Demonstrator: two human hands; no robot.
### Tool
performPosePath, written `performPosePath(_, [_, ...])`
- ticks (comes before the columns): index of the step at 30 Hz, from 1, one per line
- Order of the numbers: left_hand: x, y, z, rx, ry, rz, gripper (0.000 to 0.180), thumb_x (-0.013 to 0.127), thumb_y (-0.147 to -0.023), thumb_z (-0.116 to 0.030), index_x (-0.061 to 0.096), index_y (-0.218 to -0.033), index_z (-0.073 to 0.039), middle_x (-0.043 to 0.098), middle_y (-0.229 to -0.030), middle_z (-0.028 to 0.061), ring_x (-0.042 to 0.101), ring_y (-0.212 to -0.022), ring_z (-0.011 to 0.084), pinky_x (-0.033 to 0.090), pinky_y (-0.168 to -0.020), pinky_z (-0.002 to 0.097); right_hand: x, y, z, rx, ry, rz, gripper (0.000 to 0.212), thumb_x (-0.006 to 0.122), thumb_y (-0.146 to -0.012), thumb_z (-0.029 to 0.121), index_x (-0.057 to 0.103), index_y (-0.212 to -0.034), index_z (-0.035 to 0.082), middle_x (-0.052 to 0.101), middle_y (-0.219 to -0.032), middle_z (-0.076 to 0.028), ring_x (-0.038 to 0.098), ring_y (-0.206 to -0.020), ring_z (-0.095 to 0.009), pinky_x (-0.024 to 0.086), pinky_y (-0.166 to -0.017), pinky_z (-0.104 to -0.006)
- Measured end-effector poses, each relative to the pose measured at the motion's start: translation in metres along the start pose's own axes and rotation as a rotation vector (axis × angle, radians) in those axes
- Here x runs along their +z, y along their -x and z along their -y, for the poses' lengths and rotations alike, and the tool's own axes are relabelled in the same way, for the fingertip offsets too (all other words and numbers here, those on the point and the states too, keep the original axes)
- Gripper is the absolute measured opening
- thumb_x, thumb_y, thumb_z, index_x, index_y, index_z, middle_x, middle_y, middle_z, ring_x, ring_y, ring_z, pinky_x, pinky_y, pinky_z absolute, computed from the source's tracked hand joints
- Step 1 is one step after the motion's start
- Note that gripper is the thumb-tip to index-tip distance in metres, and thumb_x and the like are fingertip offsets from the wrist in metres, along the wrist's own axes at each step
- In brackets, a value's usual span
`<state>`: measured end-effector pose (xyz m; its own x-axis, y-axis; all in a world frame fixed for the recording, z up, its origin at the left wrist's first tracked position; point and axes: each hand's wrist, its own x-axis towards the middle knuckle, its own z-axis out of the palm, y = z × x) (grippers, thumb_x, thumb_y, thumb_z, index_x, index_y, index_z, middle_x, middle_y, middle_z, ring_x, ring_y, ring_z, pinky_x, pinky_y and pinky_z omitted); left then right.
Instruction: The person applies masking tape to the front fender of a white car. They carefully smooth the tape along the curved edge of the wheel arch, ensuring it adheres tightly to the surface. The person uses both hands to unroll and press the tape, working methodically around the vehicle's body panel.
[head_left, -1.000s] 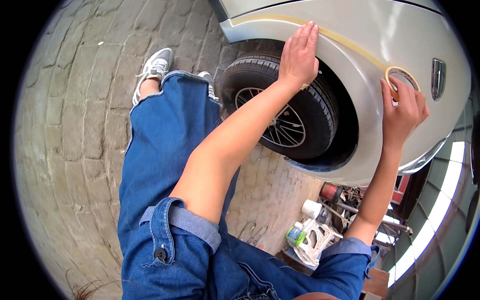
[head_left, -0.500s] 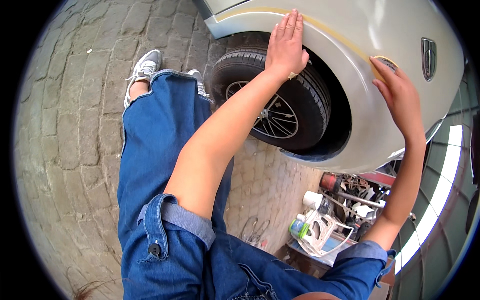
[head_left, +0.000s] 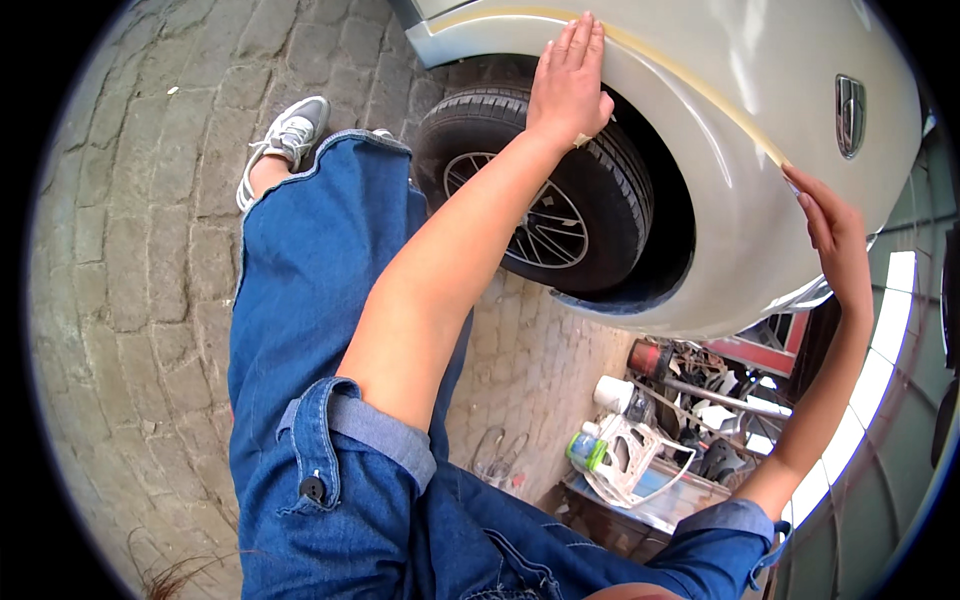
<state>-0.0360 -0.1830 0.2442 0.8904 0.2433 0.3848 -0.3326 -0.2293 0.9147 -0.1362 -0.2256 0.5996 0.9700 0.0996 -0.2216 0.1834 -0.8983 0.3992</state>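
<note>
Along the pale car fender, a strip of yellow masking tape follows the curve above the wheel arch. My left hand lies flat over the strip at the top of the arch, fingers stretched out and side by side. Farther right, my right hand is at the strip's end, its fingers and thumb closed round the tape roll. The roll is almost wholly hidden behind those fingers. Beneath my left hand is the black tyre with its spoked wheel. A small pale scrap shows at my left wrist.
A chrome fender trim piece sits beyond my right hand. Lower right, a cluttered bench holds a white plastic frame, a white cup, a green-labelled container and scrap parts. Stone paving spreads left.
My right hand has moved right and down along the fender, lengthening the tape strip. The roll's face, visible before, is now hidden. My left hand stays pressed flat. The view has shifted slightly.
</note>
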Motion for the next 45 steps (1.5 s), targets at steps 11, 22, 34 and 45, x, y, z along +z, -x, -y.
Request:
performPosePath(11, [0.0,0.001,0.013,0.038,0.078,-0.079,0.083,0.063,-0.082,-0.019,0.026,-0.156,-0.008,0.023,-0.163,0.0079,0.024,-0.149,0.0258,0.022,-0.122,0.0424,0.002,0.012,-0.084,0.142,-0.286,0.066,0.027,0.052,-0.102,0.014,0.069,-0.123,0.008,0.056,-0.077,0.006,0.036,-0.059,-0.003,0.03,-0.053,-0.0207])
performPosePath(22, [0.0,0.002,0.018,0.077,0.217,-0.17,0.077,0.063,-0.079,-0.016,0.036,-0.151,-0.004,0.031,-0.159,0.0115,0.031,-0.146,0.0274,0.026,-0.121,0.0414,-0.016,0.044,-0.073,0.082,-0.182,-0.009,0.028,0.053,-0.102,0.009,0.068,-0.124,0.002,0.064,-0.091,0.002,0.047,-0.071,-0.004,0.037,-0.063,-0.0194])
performPosePath(34, [0.004,0.001,0.015,0.055,0.202,-0.175,0.079,0.064,-0.078,-0.018,0.036,-0.151,-0.005,0.031,-0.16,0.0105,0.032,-0.146,0.0266,0.026,-0.121,0.0418,-0.01,0.038,-0.097,0.237,-0.289,0.074,0.028,0.055,-0.103,0.018,0.068,-0.125,0.006,0.05,-0.068,0.009,0.037,-0.057,0.001,0.027,-0.05,-0.0185])
performPosePath(45, [0.009,0.001,0.012,0.039,0.172,-0.164,0.082,0.064,-0.078,-0.021,0.033,-0.151,-0.002,0.029,-0.16,0.013,0.029,-0.147,0.0286,0.024,-0.122,0.0428,-0.01,0.039,-0.097,0.33,-0.385,0.05,0.029,0.056,-0.103,0.019,0.068,-0.125,0.006,0.038,-0.062,0.012,0.03,-0.053,0.0,0.022,-0.049,-0.0194])
